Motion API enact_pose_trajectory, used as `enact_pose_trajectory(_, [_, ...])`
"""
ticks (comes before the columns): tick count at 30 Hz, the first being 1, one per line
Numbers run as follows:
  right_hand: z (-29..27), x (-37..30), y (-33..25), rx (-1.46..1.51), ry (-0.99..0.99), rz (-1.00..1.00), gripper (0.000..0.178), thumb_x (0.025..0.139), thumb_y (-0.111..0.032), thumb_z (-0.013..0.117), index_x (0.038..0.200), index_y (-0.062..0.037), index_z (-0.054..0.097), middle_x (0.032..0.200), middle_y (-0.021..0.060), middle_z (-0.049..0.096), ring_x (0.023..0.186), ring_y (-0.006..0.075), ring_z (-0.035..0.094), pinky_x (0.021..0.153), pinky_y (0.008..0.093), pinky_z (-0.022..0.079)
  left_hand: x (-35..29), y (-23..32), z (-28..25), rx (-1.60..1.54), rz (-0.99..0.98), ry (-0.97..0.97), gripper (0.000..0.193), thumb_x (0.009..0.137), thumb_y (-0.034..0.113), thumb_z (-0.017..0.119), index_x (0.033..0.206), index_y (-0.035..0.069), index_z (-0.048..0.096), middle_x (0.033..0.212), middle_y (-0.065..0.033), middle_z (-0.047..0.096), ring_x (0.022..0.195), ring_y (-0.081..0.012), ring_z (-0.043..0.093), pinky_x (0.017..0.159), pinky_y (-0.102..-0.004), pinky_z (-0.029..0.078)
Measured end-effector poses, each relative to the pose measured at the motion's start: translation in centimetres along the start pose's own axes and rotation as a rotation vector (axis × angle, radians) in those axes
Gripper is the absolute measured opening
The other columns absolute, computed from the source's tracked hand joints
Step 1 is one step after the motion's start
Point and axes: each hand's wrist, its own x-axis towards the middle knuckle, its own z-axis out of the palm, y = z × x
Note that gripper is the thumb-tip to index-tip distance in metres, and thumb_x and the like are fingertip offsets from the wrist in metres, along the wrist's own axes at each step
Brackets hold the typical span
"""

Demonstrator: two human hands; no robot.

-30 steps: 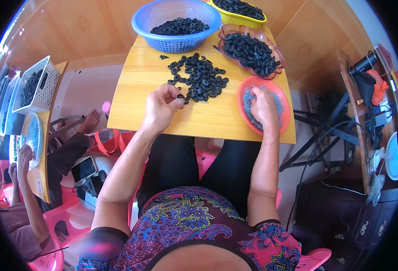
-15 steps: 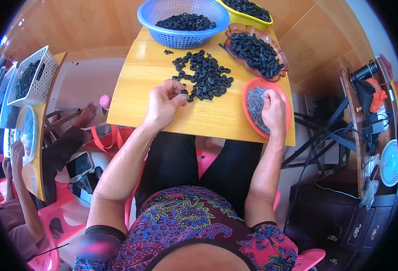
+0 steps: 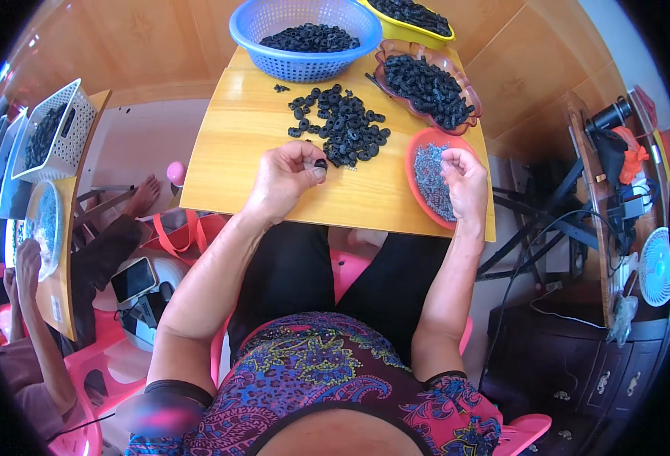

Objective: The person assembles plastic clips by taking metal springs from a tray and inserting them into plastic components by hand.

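Note:
Between thumb and fingertips my left hand (image 3: 282, 179) pinches a small black plastic piece (image 3: 320, 163), just above the table in front of a loose pile of similar black plastic pieces (image 3: 348, 131). My right hand (image 3: 466, 182) hovers at the right side of an oval red dish (image 3: 415, 199) full of tiny silvery metal bits (image 3: 431, 176). Its fingertips are pressed together; anything between them is too small to make out.
The yellow wooden table (image 3: 236, 167) also bears a blue colander (image 3: 304, 70), a scalloped reddish bowl (image 3: 472, 114) and a yellow basin (image 3: 407, 34), all holding black pieces. At left, another person's hands (image 3: 27, 262) are near a side table with a white basket (image 3: 77, 114).
My left hand has turned slightly and come a little right with the black piece, now clear of the pile. My right hand has shifted slightly, its fingers still pinched.

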Motion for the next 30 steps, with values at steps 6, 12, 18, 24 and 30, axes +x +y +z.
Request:
enact_pose_trajectory(6, [1.7, -1.4, -2.7, 0.062, -0.112, -0.031, 0.009, 0.082, 0.003, 0.057, 0.090, 0.0011, 0.062, 0.078, 0.0021, 0.062, 0.070, 0.0080, 0.057, 0.064, 0.0221, 0.046, 0.0, 0.1, -0.5, 0.022, -0.023, 0.034, 0.016, 0.078, -0.006, 0.063, 0.093, -0.002, 0.060, 0.080, -0.0039, 0.061, 0.069, -0.0103, 0.057, 0.066, -0.0222, 0.048])
enact_pose_trajectory(12, [6.9, -3.0, -2.5, -0.141, -0.274, -0.183, 0.010, 0.082, 0.000, 0.058, 0.090, 0.0027, 0.062, 0.076, 0.0130, 0.065, 0.068, 0.0169, 0.063, 0.063, 0.0281, 0.048, 0.2, -0.1, -0.6, 0.034, -0.024, 0.035, 0.016, 0.078, -0.005, 0.063, 0.094, -0.002, 0.060, 0.079, -0.0029, 0.059, 0.068, -0.0099, 0.056, 0.066, -0.0222, 0.048])
enact_pose_trajectory(18, [7.0, -3.8, -1.9, -0.215, -0.230, -0.067, 0.021, 0.080, 0.001, 0.055, 0.099, 0.0045, 0.061, 0.088, 0.0229, 0.065, 0.078, 0.0329, 0.066, 0.070, 0.0365, 0.051, 0.5, 0.1, -1.0, 0.047, -0.029, 0.038, 0.015, 0.079, -0.004, 0.063, 0.094, -0.002, 0.060, 0.079, -0.0023, 0.058, 0.068, -0.0095, 0.056, 0.064, -0.0219, 0.047])
enact_pose_trajectory(24, [8.8, -4.2, -1.3, -0.488, -0.144, -0.365, 0.024, 0.079, -0.001, 0.060, 0.102, 0.0041, 0.059, 0.086, 0.0190, 0.064, 0.076, 0.0314, 0.064, 0.069, 0.0363, 0.050, 0.5, 0.4, -1.1, 0.050, -0.034, 0.058, 0.015, 0.079, -0.005, 0.063, 0.094, -0.002, 0.060, 0.078, -0.0019, 0.059, 0.067, -0.0093, 0.056, 0.063, -0.0219, 0.047])
enact_pose_trajectory(30, [10.4, -3.7, -1.1, -0.562, -0.112, -0.357, 0.009, 0.077, -0.003, 0.060, 0.085, 0.0004, 0.059, 0.083, 0.0195, 0.058, 0.080, 0.0374, 0.058, 0.070, 0.0442, 0.047, 0.5, 0.1, -1.3, 0.062, -0.035, 0.074, 0.015, 0.079, -0.005, 0.063, 0.094, -0.002, 0.060, 0.078, -0.0022, 0.059, 0.067, -0.0094, 0.057, 0.063, -0.0219, 0.047])
